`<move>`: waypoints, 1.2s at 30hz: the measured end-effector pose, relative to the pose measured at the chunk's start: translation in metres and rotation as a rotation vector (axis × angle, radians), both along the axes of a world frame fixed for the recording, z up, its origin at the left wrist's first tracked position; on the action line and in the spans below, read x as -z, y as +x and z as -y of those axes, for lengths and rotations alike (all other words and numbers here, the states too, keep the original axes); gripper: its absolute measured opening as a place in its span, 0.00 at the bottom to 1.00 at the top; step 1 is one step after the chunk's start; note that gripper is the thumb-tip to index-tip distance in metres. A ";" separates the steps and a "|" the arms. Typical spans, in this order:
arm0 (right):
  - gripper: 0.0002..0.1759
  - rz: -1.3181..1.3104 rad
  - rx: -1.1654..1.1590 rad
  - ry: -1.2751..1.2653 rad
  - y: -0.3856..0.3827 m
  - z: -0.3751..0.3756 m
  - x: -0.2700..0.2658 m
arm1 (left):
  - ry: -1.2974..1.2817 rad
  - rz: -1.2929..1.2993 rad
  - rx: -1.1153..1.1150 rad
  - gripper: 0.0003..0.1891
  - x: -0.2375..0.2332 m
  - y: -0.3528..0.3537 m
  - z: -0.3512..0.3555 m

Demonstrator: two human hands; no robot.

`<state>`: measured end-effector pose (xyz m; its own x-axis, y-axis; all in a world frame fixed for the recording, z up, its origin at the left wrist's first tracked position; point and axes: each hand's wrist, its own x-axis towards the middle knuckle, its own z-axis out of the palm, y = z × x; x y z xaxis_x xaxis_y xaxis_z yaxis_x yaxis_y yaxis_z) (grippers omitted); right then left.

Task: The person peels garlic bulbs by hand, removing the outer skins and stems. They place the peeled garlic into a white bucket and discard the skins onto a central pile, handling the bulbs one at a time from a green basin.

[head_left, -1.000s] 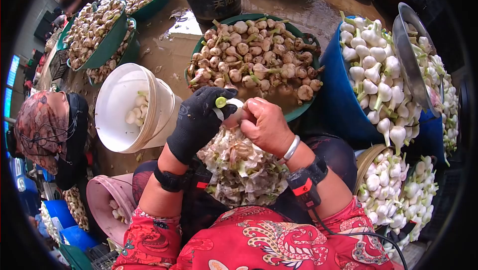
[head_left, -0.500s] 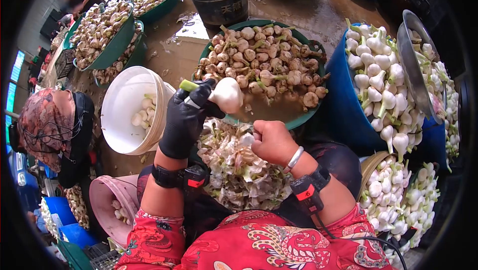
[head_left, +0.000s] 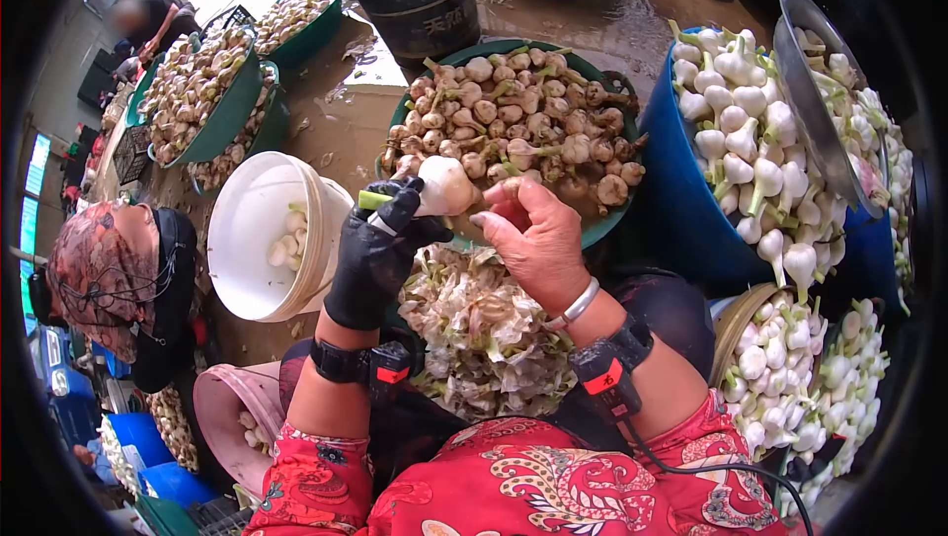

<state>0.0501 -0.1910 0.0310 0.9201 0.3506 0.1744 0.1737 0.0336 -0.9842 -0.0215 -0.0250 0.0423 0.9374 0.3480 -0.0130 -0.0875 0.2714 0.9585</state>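
Left hand [head_left: 380, 259]: black-gloved, pinching 1 big white garlic bulb [head_left: 446, 187] by its green stem [head_left: 373, 200].
Right hand [head_left: 541, 242]: bare, thumb and forefinger spread, just beside the bulb, can't tell if touching.
Bulb spot: up at the near side of the round green basin [head_left: 598, 231] of brownish garlic [head_left: 479, 113].
Peel pile [head_left: 489, 333]: pale, papery, pretty much right below.

Ahead of me, pale characters [head_left: 448, 19] reading "天然" stand on a black round plastic bucket [head_left: 410, 17]. The red label [head_left: 602, 378] on the small black plastic box [head_left: 620, 402] at my right wrist [head_left: 599, 324] bears one dark character, too small to read surely; the red label [head_left: 393, 375] at my left wrist [head_left: 346, 334] is illegible.
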 end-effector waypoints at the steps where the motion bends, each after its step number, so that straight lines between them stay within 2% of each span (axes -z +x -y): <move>1: 0.08 0.003 0.038 0.032 0.001 -0.001 -0.001 | 0.015 -0.021 -0.018 0.11 0.001 0.003 0.008; 2: 0.08 -0.015 0.034 0.005 0.002 0.000 -0.004 | 0.012 -0.024 -0.006 0.11 -0.002 0.005 0.015; 3: 0.08 -0.018 0.044 0.001 0.002 0.000 -0.002 | -0.105 -0.039 0.016 0.10 -0.006 0.006 0.021; 4: 0.07 0.040 0.094 -0.046 0.003 0.000 0.001 | -0.223 -0.052 0.037 0.10 -0.007 0.007 0.025; 5: 0.06 0.099 0.141 -0.093 0.005 0.000 0.002 | -0.226 -0.052 0.043 0.10 -0.005 0.008 0.027; 6: 0.06 0.206 0.155 -0.170 0.006 0.004 0.002 | -0.141 -0.057 0.046 0.09 0.000 0.008 0.028; 7: 0.06 0.207 0.156 -0.173 0.006 0.006 0.001 | -0.056 -0.061 0.047 0.09 0.002 0.008 0.030; 9: 0.05 0.477 0.166 -0.333 0.005 0.010 0.001 | -0.051 -0.081 0.045 0.08 0.000 0.007 0.033; 11: 0.03 0.544 0.193 -0.364 0.004 0.011 -0.001 | 0.097 -0.069 0.083 0.07 -0.002 0.004 0.036; 15: 0.02 0.512 0.217 -0.383 0.017 0.011 0.007 | 0.147 -0.086 0.095 0.07 -0.008 -0.005 0.032; 17: 0.03 0.193 0.209 -0.282 0.026 0.012 0.009 | -0.015 -0.075 0.102 0.09 -0.010 -0.007 0.029; 18: 0.05 0.062 0.242 -0.110 0.031 0.011 0.010 | -0.016 -0.074 0.100 0.09 -0.011 -0.007 0.029; 19: 0.05 0.062 0.240 -0.111 0.029 0.012 0.009 | -0.073 -0.083 0.087 0.09 -0.012 -0.008 0.030; 21: 0.06 -0.011 0.034 0.064 0.023 0.010 0.005 | -0.127 -0.087 0.070 0.09 -0.011 -0.007 0.028; 22: 0.06 0.135 0.039 0.052 0.019 0.006 0.004 | -0.028 -0.083 0.045 0.09 -0.007 -0.005 0.026; 23: 0.06 0.140 0.016 -0.027 0.014 0.010 -0.003 | 0.071 -0.082 0.021 0.09 -0.005 -0.005 0.024; 24: 0.06 0.134 0.029 -0.034 0.013 0.009 -0.005 | 0.341 -0.079 0.016 0.09 -0.005 -0.005 0.025; 25: 0.07 0.129 0.044 -0.043 0.013 0.009 -0.006 | 0.340 -0.080 0.014 0.09 -0.005 -0.003 0.022; 27: 0.08 0.107 0.032 -0.013 0.015 0.008 -0.005 | 1.162 0.214 0.002 0.12 -0.007 0.001 0.017; 29: 0.08 0.080 0.023 0.021 0.016 0.007 -0.005 | 1.131 0.202 -0.006 0.14 -0.009 0.000 0.021; 31: 0.10 0.069 -0.075 -0.035 0.015 0.009 -0.007 | 0.987 0.167 -0.013 0.14 -0.008 -0.001 0.021; 36: 0.12 0.106 -0.254 -0.135 0.018 0.016 -0.005 | 1.027 0.164 -0.008 0.13 -0.011 -0.002 0.017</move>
<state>0.0677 -0.2072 0.0361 0.7791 0.5939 0.2007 0.2785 -0.0411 -0.9596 -0.0232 -0.0416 0.0534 0.8985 0.1254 0.4207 -0.2363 -0.6696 0.7042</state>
